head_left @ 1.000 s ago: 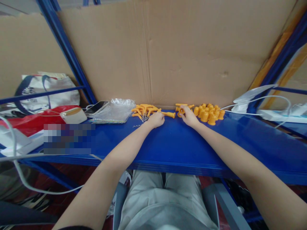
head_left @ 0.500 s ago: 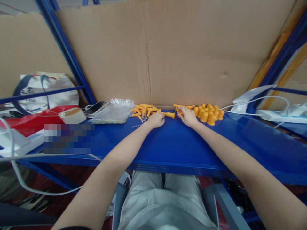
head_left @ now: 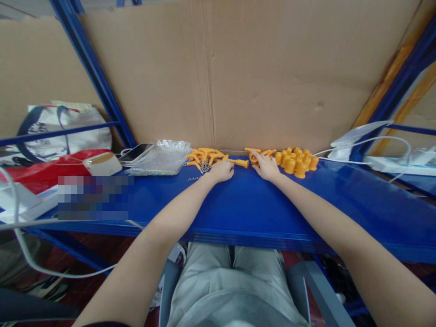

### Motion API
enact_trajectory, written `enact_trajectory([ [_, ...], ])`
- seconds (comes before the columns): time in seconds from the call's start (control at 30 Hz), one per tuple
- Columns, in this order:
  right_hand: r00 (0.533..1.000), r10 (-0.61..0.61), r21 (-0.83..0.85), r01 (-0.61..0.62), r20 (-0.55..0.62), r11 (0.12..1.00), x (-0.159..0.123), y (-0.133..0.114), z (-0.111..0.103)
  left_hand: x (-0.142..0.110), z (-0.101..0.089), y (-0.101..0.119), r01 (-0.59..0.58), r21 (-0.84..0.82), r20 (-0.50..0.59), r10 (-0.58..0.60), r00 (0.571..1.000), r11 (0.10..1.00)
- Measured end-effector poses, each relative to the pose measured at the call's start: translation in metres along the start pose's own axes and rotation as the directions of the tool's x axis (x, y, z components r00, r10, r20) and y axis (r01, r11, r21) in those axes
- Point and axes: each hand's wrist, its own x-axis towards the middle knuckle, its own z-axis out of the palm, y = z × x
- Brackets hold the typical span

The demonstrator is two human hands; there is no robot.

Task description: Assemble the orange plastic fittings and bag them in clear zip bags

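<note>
Small orange plastic parts lie along the back of a blue shelf (head_left: 259,204). A heap of T-shaped orange pieces (head_left: 204,157) sits at the left, and a cluster of upright orange caps (head_left: 297,161) at the right. My left hand (head_left: 222,171) rests curled on the shelf, holding an orange piece (head_left: 240,162) that sticks out to its right. My right hand (head_left: 266,166) reaches with its fingers pinched on a small orange part (head_left: 254,157) among loose ones beside the caps.
A crumpled clear plastic bag (head_left: 163,156), a phone (head_left: 136,152) and a white case (head_left: 102,164) lie to the left. White cables (head_left: 361,145) and a power strip (head_left: 391,164) run along the right. Cardboard (head_left: 272,72) backs the shelf. My knees are below.
My right hand has slid slightly left and back among the loose orange parts. My left hand has stayed in place.
</note>
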Motion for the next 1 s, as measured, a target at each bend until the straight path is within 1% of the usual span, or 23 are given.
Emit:
enact_trajectory([
  [0.2,0.999,0.003,-0.035,-0.004,-0.036,0.999,0.0005,0.0012,0.0031,-0.0010,-0.0012,0.0007,-0.016,-0.011,0.003,0.016,1.000,1.000],
  [0.4,0.999,-0.001,-0.047,0.000,-0.034,0.999,0.0006,0.0010,0.0024,-0.0010,0.0009,0.0005,0.012,-0.054,-0.028,-0.013,1.000,0.998],
  [0.57,1.000,-0.011,-0.016,0.011,0.002,1.000,0.0011,0.0030,0.0017,-0.0005,0.0013,0.0002,0.012,-0.024,-0.021,-0.013,1.000,1.000],
  [0.77,1.000,0.005,-0.006,-0.005,-0.019,1.000,0.0003,0.0027,0.0013,0.0003,0.0026,-0.0004,0.011,-0.045,-0.031,-0.012,0.999,0.999],
  [1.0,1.000,-0.013,-0.074,0.013,-0.004,0.997,-0.0006,0.0021,0.0005,0.0006,0.0035,-0.0011,0.012,-0.033,-0.036,-0.013,0.999,0.999],
])
